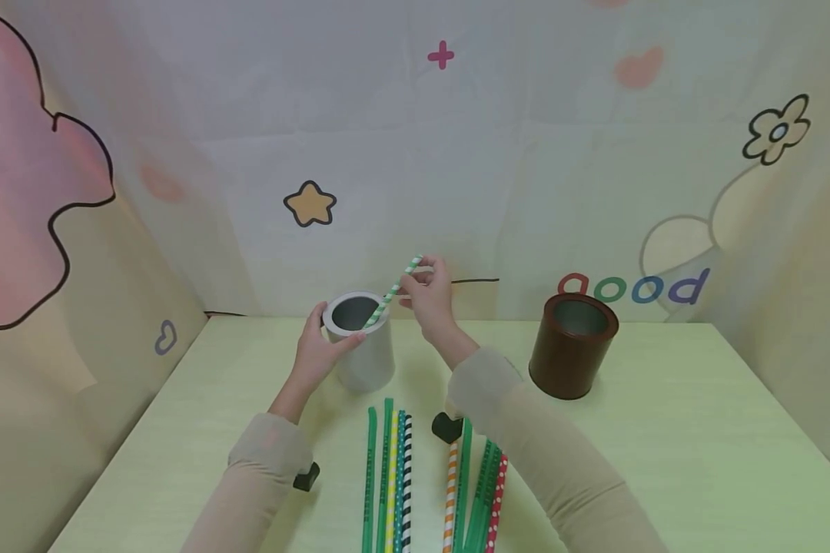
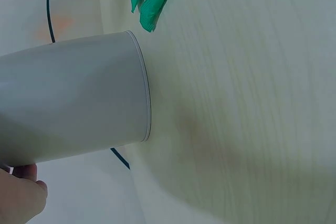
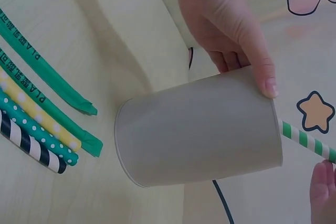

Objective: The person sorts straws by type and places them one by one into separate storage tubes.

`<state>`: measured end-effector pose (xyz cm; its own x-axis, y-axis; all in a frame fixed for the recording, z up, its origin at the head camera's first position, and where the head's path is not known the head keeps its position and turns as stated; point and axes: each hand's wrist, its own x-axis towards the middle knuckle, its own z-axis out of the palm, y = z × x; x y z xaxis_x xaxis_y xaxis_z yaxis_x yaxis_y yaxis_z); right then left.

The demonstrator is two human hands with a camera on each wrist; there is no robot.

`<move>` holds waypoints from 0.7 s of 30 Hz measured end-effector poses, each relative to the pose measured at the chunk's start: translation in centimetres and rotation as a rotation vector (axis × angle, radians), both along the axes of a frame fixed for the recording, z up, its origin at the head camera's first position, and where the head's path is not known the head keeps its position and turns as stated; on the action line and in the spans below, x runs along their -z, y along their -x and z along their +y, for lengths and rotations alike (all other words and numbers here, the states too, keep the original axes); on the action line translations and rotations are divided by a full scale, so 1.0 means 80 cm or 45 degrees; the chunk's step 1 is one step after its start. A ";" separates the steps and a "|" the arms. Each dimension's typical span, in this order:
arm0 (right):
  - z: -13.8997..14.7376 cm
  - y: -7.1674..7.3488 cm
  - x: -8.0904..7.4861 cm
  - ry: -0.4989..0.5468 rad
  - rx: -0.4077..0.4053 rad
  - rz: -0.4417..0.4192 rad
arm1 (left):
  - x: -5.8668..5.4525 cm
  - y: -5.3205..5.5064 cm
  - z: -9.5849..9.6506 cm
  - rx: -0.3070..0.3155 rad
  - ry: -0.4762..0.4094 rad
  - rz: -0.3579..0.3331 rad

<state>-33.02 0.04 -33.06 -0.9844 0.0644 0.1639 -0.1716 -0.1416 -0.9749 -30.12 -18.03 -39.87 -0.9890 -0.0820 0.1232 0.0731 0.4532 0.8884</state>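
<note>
A pale grey cylindrical canister (image 1: pixel 365 361) stands at the back of the table, left of centre. My left hand (image 1: pixel 320 355) grips it near the rim, with the thumb on the front side. Above its opening, my right hand (image 1: pixel 430 296) pinches a green-and-white striped paper straw (image 1: pixel 393 292). The straw slants down to the left, and its lower end is at the canister's mouth. In the right wrist view, the straw (image 3: pixel 307 141) sticks out past the canister's rim. How deep it reaches inside cannot be seen.
A brown canister (image 1: pixel 572 353) stands at the back right. Nearer the front lie straws in two groups: green-wrapped, yellow (image 1: pixel 392 476), teal dotted and black-striped (image 1: pixel 406 476) ones on the left; orange-striped (image 1: pixel 450 491), green-wrapped and red dotted (image 1: pixel 498 499) ones on the right. A printed cloth hangs behind.
</note>
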 end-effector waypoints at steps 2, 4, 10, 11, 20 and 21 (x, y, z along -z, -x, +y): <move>-0.002 0.000 0.005 -0.032 -0.014 -0.016 | 0.000 0.000 0.000 -0.001 -0.002 -0.008; -0.003 0.000 0.009 -0.074 -0.029 -0.041 | 0.001 0.000 0.001 -0.002 -0.005 -0.012; 0.006 -0.004 0.020 -0.223 -0.096 -0.123 | 0.000 -0.001 0.003 -0.001 0.001 -0.006; 0.009 -0.005 0.020 -0.245 -0.112 -0.133 | 0.000 -0.001 0.004 0.000 0.003 -0.005; 0.053 -0.018 0.005 -0.456 -0.298 -0.185 | -0.002 -0.003 0.004 -0.003 -0.001 0.009; 0.059 -0.021 0.003 -0.479 -0.321 -0.184 | -0.002 -0.003 0.003 -0.003 0.000 0.010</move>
<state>-31.37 4.79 -33.31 -0.9762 -0.2167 -0.0096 -0.0362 0.2060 -0.9779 -29.89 -17.76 -39.68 -0.9878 -0.0845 0.1308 0.0787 0.4535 0.8877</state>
